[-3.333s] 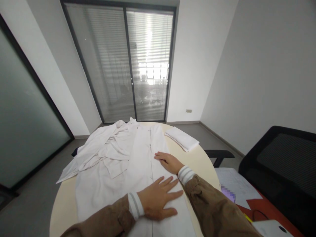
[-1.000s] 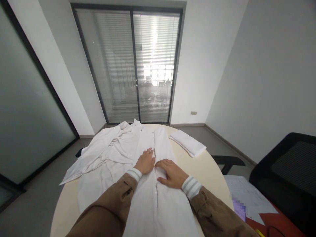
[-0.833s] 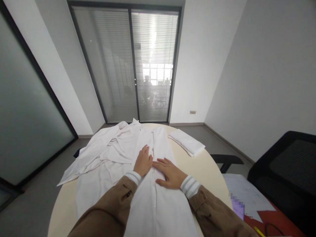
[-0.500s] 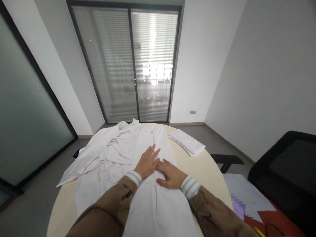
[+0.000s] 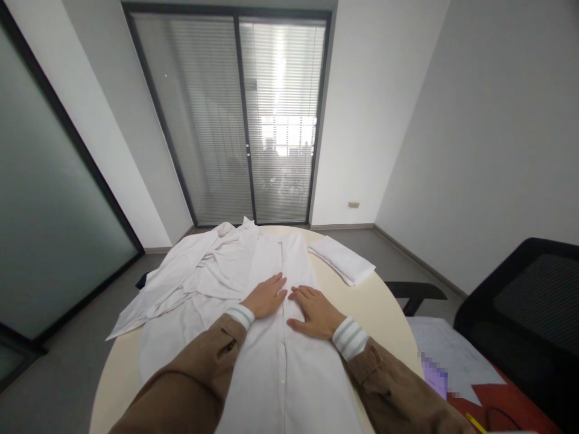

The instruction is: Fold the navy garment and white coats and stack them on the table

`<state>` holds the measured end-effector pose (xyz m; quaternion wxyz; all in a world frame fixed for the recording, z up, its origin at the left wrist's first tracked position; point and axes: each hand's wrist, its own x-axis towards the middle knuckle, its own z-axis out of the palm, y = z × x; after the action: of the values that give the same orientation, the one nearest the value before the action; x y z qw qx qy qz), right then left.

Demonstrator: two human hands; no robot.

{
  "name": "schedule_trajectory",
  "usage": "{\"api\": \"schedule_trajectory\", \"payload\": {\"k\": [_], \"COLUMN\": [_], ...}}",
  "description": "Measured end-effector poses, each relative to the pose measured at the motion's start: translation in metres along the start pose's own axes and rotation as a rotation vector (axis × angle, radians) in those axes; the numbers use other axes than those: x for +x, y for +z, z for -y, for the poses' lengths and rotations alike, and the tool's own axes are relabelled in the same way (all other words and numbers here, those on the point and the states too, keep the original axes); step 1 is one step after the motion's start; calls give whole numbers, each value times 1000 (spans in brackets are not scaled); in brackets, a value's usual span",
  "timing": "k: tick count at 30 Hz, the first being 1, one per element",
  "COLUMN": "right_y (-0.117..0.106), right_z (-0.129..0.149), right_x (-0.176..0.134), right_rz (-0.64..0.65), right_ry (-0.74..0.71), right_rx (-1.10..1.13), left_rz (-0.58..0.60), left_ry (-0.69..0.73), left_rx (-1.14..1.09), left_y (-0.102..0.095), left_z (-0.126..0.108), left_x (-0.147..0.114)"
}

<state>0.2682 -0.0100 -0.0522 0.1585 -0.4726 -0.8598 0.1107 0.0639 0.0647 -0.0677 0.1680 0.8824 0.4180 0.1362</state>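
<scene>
A long white garment (image 5: 289, 374), perhaps a coat, lies on the round table (image 5: 380, 325) with a buttoned seam running down its middle. My left hand (image 5: 266, 296) rests flat on it just left of the seam, fingers stretched out. On the other side of the seam my right hand (image 5: 315, 312) lies on the cloth with its thumb spread away from the fingers. Neither hand grips the fabric. Rumpled white cloth (image 5: 203, 277) spreads over the table's left half; I cannot tell whether it belongs to the same garment.
A folded white cloth (image 5: 341, 259) lies at the table's far right. To the right stand a black chair (image 5: 520, 301) and a red surface (image 5: 520, 404) with papers (image 5: 447, 343) on it. Glass panels with blinds (image 5: 226, 120) stand behind the table.
My hands, touching at the seam before, have moved apart. The left has slid left, and the right now lies flatter on the right side. The cloth has barely shifted.
</scene>
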Motion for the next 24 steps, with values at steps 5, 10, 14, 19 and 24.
{"api": "schedule_trajectory", "payload": {"k": [5,10,14,19,24], "right_y": [-7,7,11,12,14], "right_z": [-10,-34,-49,-63,-80], "right_x": [5,12,18,32,55], "right_rz": [-134,-338,-340,-420,-402], "right_ry": [30,117,189,337,498], "right_rx": [106,122,80,35,26], "left_rz": [-239,-364,-379,-409,-435], "left_ry": [-133,-289,-313,-346,-400], "left_rx": [-57,-183,-271,-413,-554], "left_y": [-20,-32,-39,-40,-33], "left_z": [31,65,84,102,114], "left_x": [15,34,48,62,77]}}
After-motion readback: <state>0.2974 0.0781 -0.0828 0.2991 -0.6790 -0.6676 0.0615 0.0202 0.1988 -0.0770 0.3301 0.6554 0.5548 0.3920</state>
